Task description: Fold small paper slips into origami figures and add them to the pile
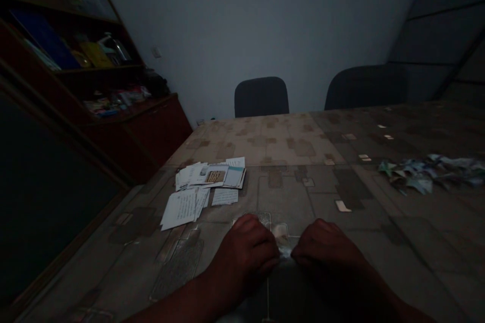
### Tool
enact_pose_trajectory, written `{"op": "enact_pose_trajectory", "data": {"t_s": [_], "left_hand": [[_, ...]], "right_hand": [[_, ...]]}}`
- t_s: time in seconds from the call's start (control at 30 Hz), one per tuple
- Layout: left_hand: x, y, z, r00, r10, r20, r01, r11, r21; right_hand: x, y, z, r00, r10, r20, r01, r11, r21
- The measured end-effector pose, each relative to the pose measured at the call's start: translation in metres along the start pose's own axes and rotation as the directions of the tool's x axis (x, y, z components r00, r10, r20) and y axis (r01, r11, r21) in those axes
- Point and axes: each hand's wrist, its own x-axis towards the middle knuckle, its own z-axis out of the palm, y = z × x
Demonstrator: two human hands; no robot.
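My left hand (246, 255) and my right hand (326, 247) rest close together at the near edge of the table, fingers curled inward. Between their fingertips is a small pale sheet (285, 252), probably paper, partly hidden by my fingers. Both hands seem to pinch it. To the left lies a loose spread of white printed papers and cards (200, 192). To the right lies a heap of crumpled or folded blue-green paper pieces (428, 174). Neither group touches my hands.
The table has a patterned beige-grey cover (288, 146), with several small pale scraps on it. A dark wooden shelf unit (151, 131) holding books and packages stands at the left. Two dark chairs (261, 98) stand beyond the far table edge, against a wall.
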Motion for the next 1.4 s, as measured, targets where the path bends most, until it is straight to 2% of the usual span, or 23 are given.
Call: {"op": "enact_pose_trajectory", "data": {"t_s": [0.17, 0.33, 0.47, 0.57, 0.77, 1.23, 1.4], "left_hand": [[0.001, -0.002, 0.003, 0.997, -0.067, 0.039, 0.068, 0.997, -0.022], [0.004, -0.001, 0.002, 0.986, -0.158, 0.06, 0.162, 0.983, -0.082], [0.005, 0.001, 0.001, 0.967, -0.248, 0.065, 0.254, 0.96, -0.116], [0.006, 0.001, 0.001, 0.969, -0.242, 0.054, 0.248, 0.96, -0.134], [0.009, 0.003, 0.001, 0.968, -0.248, 0.04, 0.251, 0.96, -0.124], [0.007, 0.003, 0.005, 0.957, -0.289, 0.008, 0.289, 0.954, -0.085], [0.008, 0.007, 0.005, 0.948, -0.317, 0.005, 0.317, 0.945, -0.079]], "right_hand": [[-0.001, 0.002, 0.001, 0.998, -0.049, 0.044, 0.054, 0.991, -0.124], [-0.001, 0.002, -0.003, 0.997, 0.015, 0.081, -0.013, 1.0, -0.019], [0.0, -0.005, -0.004, 0.993, 0.112, 0.046, -0.115, 0.99, 0.079], [0.002, -0.011, -0.003, 0.984, 0.17, 0.047, -0.174, 0.977, 0.123], [0.005, -0.014, 0.003, 0.979, 0.202, -0.012, -0.199, 0.973, 0.119], [0.01, -0.02, 0.004, 0.968, 0.25, 0.02, -0.25, 0.968, 0.007], [0.012, -0.018, 0.004, 0.959, 0.265, 0.101, -0.263, 0.964, -0.033]]}}
